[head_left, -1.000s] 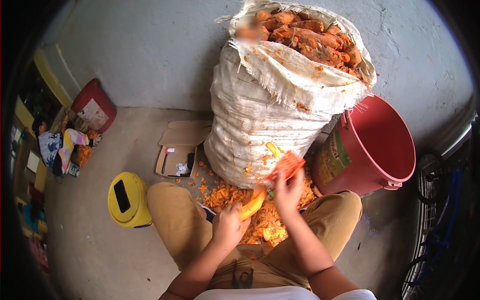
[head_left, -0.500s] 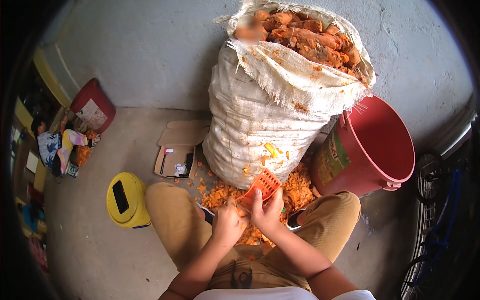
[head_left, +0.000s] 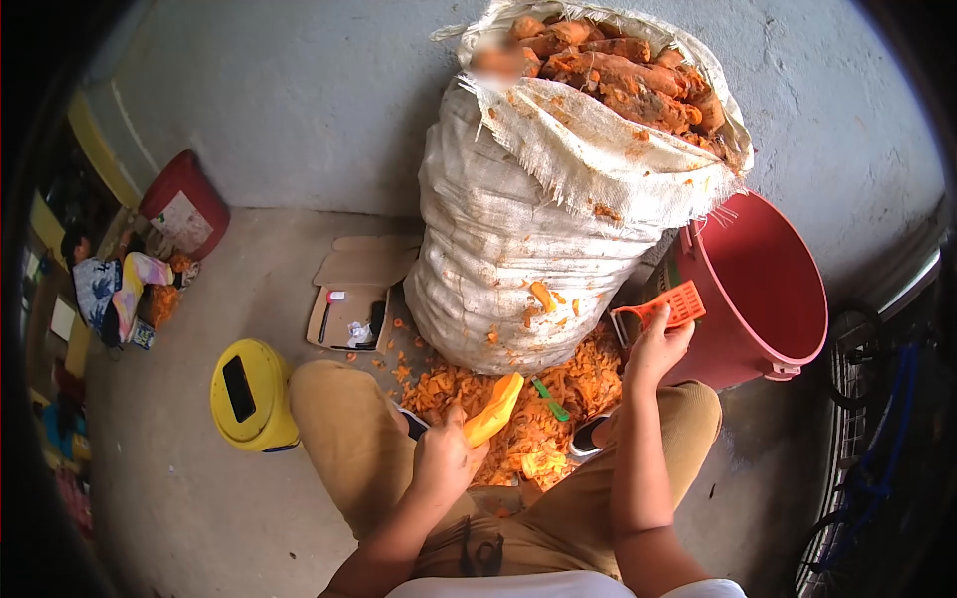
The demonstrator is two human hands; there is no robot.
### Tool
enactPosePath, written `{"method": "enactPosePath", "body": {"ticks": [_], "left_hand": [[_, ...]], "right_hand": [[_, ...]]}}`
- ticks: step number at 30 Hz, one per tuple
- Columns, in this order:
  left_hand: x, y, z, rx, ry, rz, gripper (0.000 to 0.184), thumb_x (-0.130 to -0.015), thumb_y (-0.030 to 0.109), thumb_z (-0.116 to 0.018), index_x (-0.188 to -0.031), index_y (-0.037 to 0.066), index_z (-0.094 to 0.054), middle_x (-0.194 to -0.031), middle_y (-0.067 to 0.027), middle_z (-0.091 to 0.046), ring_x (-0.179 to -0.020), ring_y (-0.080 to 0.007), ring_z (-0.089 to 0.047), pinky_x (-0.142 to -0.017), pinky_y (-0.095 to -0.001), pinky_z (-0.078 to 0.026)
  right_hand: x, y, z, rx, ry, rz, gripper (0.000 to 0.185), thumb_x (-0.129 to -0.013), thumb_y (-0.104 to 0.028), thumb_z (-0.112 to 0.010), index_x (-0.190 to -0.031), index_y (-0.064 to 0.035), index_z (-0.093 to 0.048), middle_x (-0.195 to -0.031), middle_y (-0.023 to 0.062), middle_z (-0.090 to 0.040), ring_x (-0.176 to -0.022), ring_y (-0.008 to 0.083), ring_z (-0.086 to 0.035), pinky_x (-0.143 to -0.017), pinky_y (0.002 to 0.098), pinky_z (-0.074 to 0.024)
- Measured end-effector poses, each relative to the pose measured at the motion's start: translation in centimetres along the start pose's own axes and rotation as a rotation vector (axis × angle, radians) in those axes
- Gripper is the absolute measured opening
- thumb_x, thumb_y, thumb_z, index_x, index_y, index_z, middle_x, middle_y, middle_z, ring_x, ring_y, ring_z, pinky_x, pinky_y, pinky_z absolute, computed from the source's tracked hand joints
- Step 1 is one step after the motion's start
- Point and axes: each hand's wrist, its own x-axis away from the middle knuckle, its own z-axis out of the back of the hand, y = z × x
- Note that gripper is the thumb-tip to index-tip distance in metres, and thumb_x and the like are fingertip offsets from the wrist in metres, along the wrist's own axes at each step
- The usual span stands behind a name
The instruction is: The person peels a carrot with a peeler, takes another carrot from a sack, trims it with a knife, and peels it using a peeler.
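Note:
My left hand [head_left: 447,458] is closed around the lower end of a peeled yellow-orange carrot [head_left: 495,410], which tilts up to the right above a heap of orange peelings [head_left: 523,434] between my feet. Out to the right, my right hand [head_left: 659,349] grips an orange plastic slotted tool [head_left: 680,305] with a grid-like head, held in front of the red bucket [head_left: 763,289]. A green-handled tool [head_left: 550,399] lies on the peelings. Behind the heap stands a white woven sack [head_left: 528,219] filled with rough, unpeeled orange-brown roots [head_left: 628,80].
To my left are a yellow lidded bucket [head_left: 261,429] with a dark phone-like object [head_left: 239,389] on top and an open cardboard box [head_left: 344,324]. Farther left, a person [head_left: 105,284] sits near another red bucket [head_left: 186,209]. A blue bicycle [head_left: 877,439] stands at the far right.
My hands were together over the peelings; the right hand has moved right and up with the slotted tool. The carrot in my left hand and the green tool now show clearly.

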Motion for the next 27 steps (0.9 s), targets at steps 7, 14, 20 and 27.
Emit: {"method": "enactPosePath", "body": {"ticks": [7, 14, 20, 27], "left_hand": [[-0.9, 1.4, 0.0, -0.135, 0.036, 0.0, 0.032, -0.063, 0.017, -0.072, -0.073, 0.001, -0.046, -0.06, -0.0165, -0.055, -0.057, -0.031, -0.057, -0.049, -0.0346, -0.044], [-0.8, 1.1, 0.7, -0.015, 0.058, -0.042, 0.035, -0.062, 0.019, -0.074, -0.073, 0.001, -0.046, -0.058, -0.0138, -0.053, -0.052, -0.0285, -0.054, -0.049, -0.0311, -0.043], [-1.4, 0.6, 0.4, 0.14, -0.061, -0.12, 0.039, -0.064, 0.025, -0.072, -0.08, 0.0, -0.048, -0.067, -0.0151, -0.056, -0.061, -0.0284, -0.057, -0.055, -0.034, -0.045], [-3.3, -0.2, 1.5, 0.804, -0.232, 0.084, 0.04, -0.062, 0.0, -0.072, -0.093, 0.001, -0.048, -0.087, -0.0073, -0.056, -0.076, -0.0116, -0.056, -0.071, -0.0268, -0.047]], "right_hand": [[9.5, -3.3, -0.4, -0.267, -0.709, 0.026, 0.023, -0.082, -0.013, -0.054, -0.1, -0.0003, -0.046, -0.084, 0.0085, -0.056, -0.073, 0.0138, -0.055, -0.061, 0.0256, -0.0482], [4.6, 0.0, -1.4, -0.262, -0.3, -0.094, 0.015, -0.085, -0.011, -0.05, -0.094, -0.001, -0.045, -0.077, 0.0051, -0.054, -0.065, 0.0103, -0.053, -0.058, 0.0214, -0.0454], [5.5, 0.7, -1.3, -0.561, -0.44, -0.589, 0.009, -0.083, -0.015, -0.052, -0.087, -0.0075, -0.051, -0.071, 0.0, -0.054, -0.055, 0.0075, -0.049, -0.049, 0.0218, -0.0411], [8.0, 0.7, -1.2, -1.072, -0.692, -1.481, 0.016, -0.083, -0.019, -0.044, -0.074, -0.0054, -0.048, -0.058, 0.0034, -0.047, -0.051, 0.0145, -0.044, -0.053, 0.0285, -0.0418]]}}
